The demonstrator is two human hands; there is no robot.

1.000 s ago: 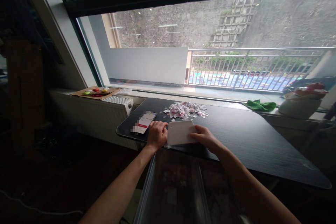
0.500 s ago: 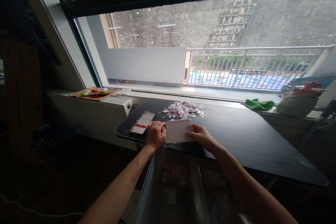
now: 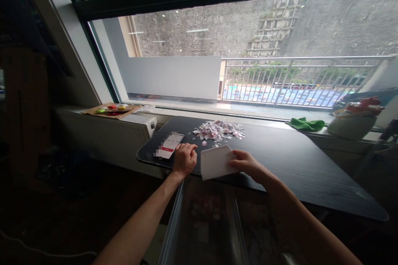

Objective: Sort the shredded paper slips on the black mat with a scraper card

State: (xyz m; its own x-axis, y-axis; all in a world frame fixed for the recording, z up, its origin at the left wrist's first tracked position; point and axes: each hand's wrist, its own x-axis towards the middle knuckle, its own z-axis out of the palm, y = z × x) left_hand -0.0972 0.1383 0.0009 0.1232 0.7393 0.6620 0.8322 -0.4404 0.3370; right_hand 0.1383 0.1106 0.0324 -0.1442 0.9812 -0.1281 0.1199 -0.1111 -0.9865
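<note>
My right hand (image 3: 247, 163) grips the right side of a flat white scraper (image 3: 217, 163), which has a small hole near one corner. The scraper is tilted above the front edge of the black table (image 3: 289, 161). My left hand (image 3: 185, 160) rests by the table's front edge with its fingers curled in; what is under them, if anything, is hidden. Just left of it lies a phone (image 3: 171, 145) with a lit screen. Beyond the hands is a pile of small paper scraps (image 3: 217, 130), pale with pinkish bits. A few loose scraps lie at its near side.
Below the table edge stands a clear plastic bin (image 3: 177, 219) with dim contents. A white radiator (image 3: 124, 140) adjoins the table's left, with a cardboard sheet (image 3: 90, 110) bearing colourful items on top. On the right sill are a green cloth (image 3: 306, 124) and a pale bucket (image 3: 353, 126).
The scraper has moved right and slightly toward me in my right hand, away from my left hand, and tilted. Loose scraps now show in front of the pile. My left hand stays put.
</note>
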